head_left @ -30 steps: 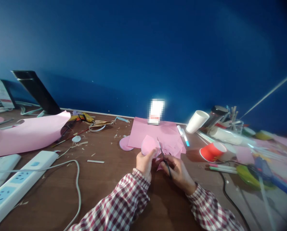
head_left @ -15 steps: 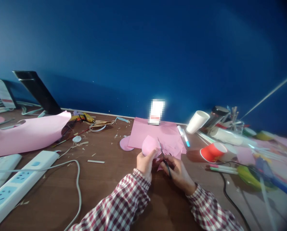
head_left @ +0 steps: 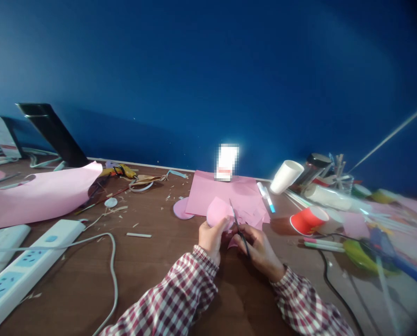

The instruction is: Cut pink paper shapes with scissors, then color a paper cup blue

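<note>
My left hand (head_left: 211, 238) pinches a rounded pink paper piece (head_left: 217, 211) and holds it upright above the brown table (head_left: 159, 270). My right hand (head_left: 260, 249) grips small dark scissors (head_left: 239, 228), whose blades point up and lie against the right edge of that piece. Pink scraps (head_left: 253, 217) lie just beyond both hands. Behind them a flat pink sheet (head_left: 222, 193) rests on the table, with a pink paper disc (head_left: 180, 209) at its left corner. Both sleeves are red-and-white plaid.
White power strips (head_left: 30, 261) with a grey cable (head_left: 112, 266) lie at left, near a large curled pink sheet (head_left: 37, 196). At right are a tipped red cup (head_left: 308, 220), a white cup (head_left: 286, 176), markers (head_left: 322, 245), a black cable (head_left: 334, 284) and craft clutter. Blue wall behind.
The pink piece and scissors have shifted only slightly; both hands stay in the same place.
</note>
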### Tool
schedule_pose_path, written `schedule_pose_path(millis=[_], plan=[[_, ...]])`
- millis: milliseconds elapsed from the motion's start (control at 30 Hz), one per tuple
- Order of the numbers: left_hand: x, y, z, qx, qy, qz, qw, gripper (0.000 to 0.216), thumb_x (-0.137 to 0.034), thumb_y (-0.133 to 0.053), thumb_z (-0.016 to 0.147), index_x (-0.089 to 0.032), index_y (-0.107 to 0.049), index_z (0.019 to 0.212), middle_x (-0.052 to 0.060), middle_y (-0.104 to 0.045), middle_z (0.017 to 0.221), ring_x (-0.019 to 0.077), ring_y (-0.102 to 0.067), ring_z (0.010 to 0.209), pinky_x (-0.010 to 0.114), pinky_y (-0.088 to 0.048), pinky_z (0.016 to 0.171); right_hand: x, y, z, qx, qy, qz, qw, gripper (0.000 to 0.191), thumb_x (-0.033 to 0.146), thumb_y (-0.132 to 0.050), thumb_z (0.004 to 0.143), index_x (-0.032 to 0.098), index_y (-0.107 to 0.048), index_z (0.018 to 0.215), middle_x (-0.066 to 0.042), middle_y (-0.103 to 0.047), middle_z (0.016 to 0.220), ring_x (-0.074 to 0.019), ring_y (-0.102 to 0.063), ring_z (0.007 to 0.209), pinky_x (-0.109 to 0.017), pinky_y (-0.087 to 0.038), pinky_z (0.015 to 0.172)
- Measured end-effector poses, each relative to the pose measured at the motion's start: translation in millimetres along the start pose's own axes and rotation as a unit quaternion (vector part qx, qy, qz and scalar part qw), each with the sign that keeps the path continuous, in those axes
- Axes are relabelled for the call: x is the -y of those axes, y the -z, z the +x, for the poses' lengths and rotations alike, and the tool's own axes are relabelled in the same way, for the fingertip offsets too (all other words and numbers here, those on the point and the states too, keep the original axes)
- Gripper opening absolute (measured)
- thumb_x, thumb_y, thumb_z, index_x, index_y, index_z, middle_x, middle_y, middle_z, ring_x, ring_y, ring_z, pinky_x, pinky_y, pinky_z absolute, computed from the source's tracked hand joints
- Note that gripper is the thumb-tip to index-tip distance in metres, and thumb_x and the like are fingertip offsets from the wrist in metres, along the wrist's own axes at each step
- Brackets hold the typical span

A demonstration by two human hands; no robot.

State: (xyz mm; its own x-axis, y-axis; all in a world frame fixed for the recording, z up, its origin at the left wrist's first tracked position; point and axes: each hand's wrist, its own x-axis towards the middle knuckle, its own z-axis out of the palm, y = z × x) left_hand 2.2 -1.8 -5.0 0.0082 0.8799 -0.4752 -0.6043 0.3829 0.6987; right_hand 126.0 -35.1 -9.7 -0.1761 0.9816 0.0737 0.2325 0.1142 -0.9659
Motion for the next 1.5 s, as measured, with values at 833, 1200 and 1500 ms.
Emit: schedule_pose_path(millis=[833, 1200, 1500], plan=[[-2.0, -0.6, -0.5, -0.016, -0.009, -0.012, 1.000, 0.036, -0.024, -0.080, 0.050, -0.006, -0.064, 0.077, 0.002, -0.060, 0.054, 0.0080, -0.048, 0.040, 0.021, -0.042, 0.038, -2.4, 0.8, -2.1, -0.002, -0.008, -0.032, 0.999, 0.022, 0.036, -0.057, 0.083, 0.017, -0.061, 0.092, -0.005, -0.066, 0.079, -0.0175, -0.062, 0.070, -0.023, -0.049, 0.059], [-0.5, 1.0, 0.8, -0.026, -0.011, 0.002, 1.000, 0.033, -0.022, -0.078, 0.053, -0.005, -0.064, 0.077, 0.004, -0.061, 0.055, 0.0100, -0.053, 0.040, 0.021, -0.045, 0.039, -6.5, -1.8, -2.3, 0.010, -0.026, -0.008, 1.000, 0.022, 0.036, -0.058, 0.083, 0.017, -0.061, 0.094, -0.003, -0.065, 0.078, -0.0142, -0.060, 0.066, -0.020, -0.046, 0.053], [5.3, 2.8, 6.0, -0.015, -0.006, 0.020, 1.000, 0.039, -0.027, -0.079, 0.052, -0.004, -0.066, 0.080, 0.008, -0.063, 0.058, 0.0160, -0.059, 0.046, 0.027, -0.048, 0.043, -2.7, -1.6, -1.9, 0.015, -0.008, 0.007, 1.000, 0.019, 0.033, -0.057, 0.084, 0.018, -0.062, 0.095, -0.005, -0.068, 0.087, -0.0171, -0.064, 0.077, -0.022, -0.050, 0.063]])
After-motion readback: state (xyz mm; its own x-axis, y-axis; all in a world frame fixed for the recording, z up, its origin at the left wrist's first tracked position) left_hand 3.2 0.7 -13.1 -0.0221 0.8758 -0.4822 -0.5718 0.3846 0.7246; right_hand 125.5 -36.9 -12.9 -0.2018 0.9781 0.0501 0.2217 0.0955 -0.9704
